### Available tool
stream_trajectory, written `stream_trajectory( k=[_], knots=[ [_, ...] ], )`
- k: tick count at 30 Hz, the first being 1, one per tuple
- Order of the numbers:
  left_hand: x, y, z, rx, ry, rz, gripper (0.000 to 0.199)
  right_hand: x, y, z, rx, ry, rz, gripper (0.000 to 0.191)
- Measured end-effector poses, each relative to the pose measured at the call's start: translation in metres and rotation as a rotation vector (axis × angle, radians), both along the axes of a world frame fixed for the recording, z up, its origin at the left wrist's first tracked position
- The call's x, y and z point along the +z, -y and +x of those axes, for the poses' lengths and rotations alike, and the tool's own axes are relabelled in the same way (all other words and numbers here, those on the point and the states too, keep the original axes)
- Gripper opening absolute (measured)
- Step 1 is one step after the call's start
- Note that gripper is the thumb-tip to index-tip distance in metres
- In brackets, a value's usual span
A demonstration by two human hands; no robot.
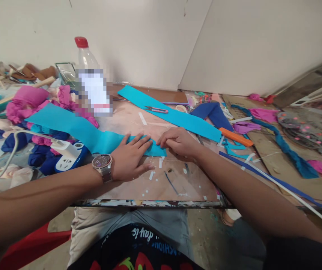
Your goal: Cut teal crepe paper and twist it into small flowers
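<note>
A long turquoise fabric strip (pixel 93 137) runs from the left pile to the middle of the worktable (pixel 138 189). My left hand (pixel 133 153), with a watch on its wrist, lies flat on this strip with fingers spread. At the strip's right end, my right hand (pixel 179 142) has its fingers curled together in a pinch on the fabric edge. Behind the hands, a second turquoise strip (pixel 189 122) lies slanted, with small thread snips (pixel 155 109) on top. An orange cutter (pixel 236 137) touches that strip's right end.
A bottle with a red cap (pixel 81 42) stands behind a blurred phone (pixel 95 92). At left are a power strip (pixel 71 159) with a white cable and piles of pink and blue fabric (pixel 27 103). Cardboard (pixel 273 161) with a twisted teal strip (pixel 285 144) lies at right.
</note>
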State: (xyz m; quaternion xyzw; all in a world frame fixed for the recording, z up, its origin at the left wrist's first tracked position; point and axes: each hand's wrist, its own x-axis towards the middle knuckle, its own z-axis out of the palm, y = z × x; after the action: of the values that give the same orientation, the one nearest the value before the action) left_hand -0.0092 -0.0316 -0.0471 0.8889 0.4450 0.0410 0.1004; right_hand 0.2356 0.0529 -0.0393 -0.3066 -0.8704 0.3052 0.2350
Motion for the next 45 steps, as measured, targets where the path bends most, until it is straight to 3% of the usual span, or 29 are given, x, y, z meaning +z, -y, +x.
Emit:
stream_trajectory(
  k=[8, 14, 23, 28, 33, 38, 45],
  knots=[
    [-0.001, 0.001, 0.001, 0.01, -0.005, 0.006, 0.085, 0.007, 0.0, 0.003, -0.021, 0.166, 0.067, 0.031],
    [-0.004, 0.002, 0.001, 0.012, 0.011, 0.037, 0.086, -0.001, -0.003, 0.005, -0.163, 0.138, 0.061, 0.021],
    [-0.009, 0.002, 0.0, 0.029, 0.022, 0.07, 0.089, -0.012, -0.002, 0.004, -0.053, 0.078, -0.016, 0.031],
    [-0.007, -0.001, 0.0, 0.09, 0.147, 0.102, 0.094, -0.005, 0.002, 0.001, -0.055, 0.023, 0.017, 0.032],
    [0.004, -0.009, -0.003, 0.19, 0.343, 0.17, 0.075, 0.011, 0.013, -0.005, -0.007, -0.055, 0.178, 0.026],
    [0.014, -0.014, -0.007, 0.159, 0.401, 0.118, 0.028, 0.016, 0.02, -0.008, 0.107, -0.156, 0.215, 0.024],
    [0.014, -0.015, -0.007, 0.156, 0.522, 0.131, 0.023, 0.008, 0.018, -0.008, 0.066, -0.113, 0.144, 0.032]
  ],
)
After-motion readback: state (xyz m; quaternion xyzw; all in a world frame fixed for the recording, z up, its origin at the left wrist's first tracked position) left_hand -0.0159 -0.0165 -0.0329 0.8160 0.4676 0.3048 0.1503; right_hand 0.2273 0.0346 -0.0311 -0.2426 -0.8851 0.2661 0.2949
